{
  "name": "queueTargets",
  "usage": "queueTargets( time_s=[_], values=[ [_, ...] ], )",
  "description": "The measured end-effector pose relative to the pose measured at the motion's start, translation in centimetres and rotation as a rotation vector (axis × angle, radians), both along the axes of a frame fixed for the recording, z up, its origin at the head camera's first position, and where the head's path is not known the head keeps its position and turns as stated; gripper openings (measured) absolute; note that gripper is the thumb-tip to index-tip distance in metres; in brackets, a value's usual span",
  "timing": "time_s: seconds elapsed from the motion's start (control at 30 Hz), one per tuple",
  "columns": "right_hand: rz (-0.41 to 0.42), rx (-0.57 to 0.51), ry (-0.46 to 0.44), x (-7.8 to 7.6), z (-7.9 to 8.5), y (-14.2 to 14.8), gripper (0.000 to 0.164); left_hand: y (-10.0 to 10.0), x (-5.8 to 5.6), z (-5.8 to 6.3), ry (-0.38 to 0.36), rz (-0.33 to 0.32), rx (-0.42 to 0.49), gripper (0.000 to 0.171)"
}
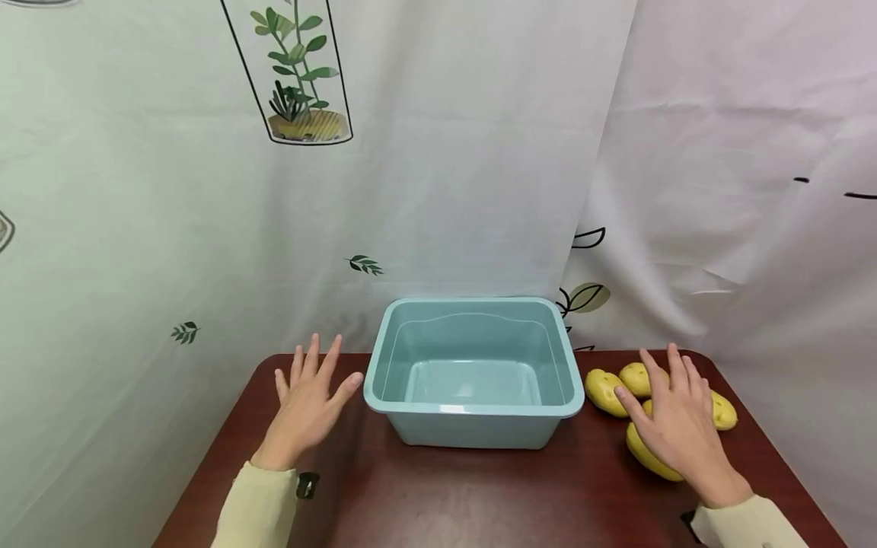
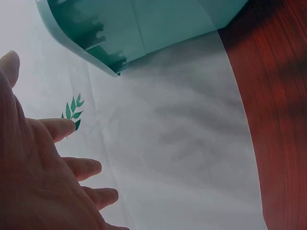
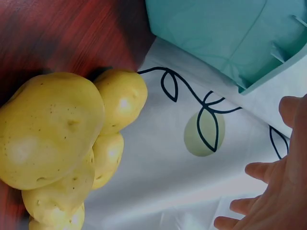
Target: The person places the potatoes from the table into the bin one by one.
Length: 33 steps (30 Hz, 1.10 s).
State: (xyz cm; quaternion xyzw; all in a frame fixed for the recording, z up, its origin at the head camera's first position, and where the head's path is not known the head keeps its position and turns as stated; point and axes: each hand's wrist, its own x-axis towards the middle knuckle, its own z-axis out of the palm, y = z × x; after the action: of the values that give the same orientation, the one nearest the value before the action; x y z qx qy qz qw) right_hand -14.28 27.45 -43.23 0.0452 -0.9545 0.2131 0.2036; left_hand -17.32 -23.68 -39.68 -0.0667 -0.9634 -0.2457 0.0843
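On wood-grained table [image 1: 438,502]: smooth oval potatoes [image 3: 53,129], glossy rectangular tub [image 1: 473,431]; left hand [image 1: 307,407], right hand [image 1: 680,425]: fingers [image 1: 312,356] spread, holding nothing.

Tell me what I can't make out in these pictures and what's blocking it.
Head view: the right hand covers parts of the potatoes.
Head view: the bottom edge cuts off the table.
Head view: the black thing by the left sleeve is too small to identify.
Left wrist view: the top edge cuts off the tub.
Right wrist view: the bottom edge cuts off the lowest potato.
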Motion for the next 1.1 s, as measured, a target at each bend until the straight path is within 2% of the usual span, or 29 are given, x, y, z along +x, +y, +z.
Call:
queueTargets(
  time_s=[0.27, 0.63, 0.9, 1.1],
  values=[
    [-0.002, 0.011, 0.005, 0.2, -0.4, 0.5, 0.072, 0.9, -0.3, -0.1, 0.010, -0.029, -0.012, 0.080],
    [0.003, 0.011, 0.006, 0.8, -1.2, 0.8, 0.069, 2.2, 0.0, 0.1, 0.018, -0.062, -0.006, 0.079],
    [0.007, -0.007, 0.031, 1.0, -1.8, 0.9, 0.068, 3.2, -0.3, -0.1, 0.022, -0.077, 0.010, 0.084],
    [0.010, -0.004, 0.001, 1.6, -2.5, 1.3, 0.070, 3.8, -0.4, -0.2, 0.027, -0.091, 0.011, 0.088]
  ],
)
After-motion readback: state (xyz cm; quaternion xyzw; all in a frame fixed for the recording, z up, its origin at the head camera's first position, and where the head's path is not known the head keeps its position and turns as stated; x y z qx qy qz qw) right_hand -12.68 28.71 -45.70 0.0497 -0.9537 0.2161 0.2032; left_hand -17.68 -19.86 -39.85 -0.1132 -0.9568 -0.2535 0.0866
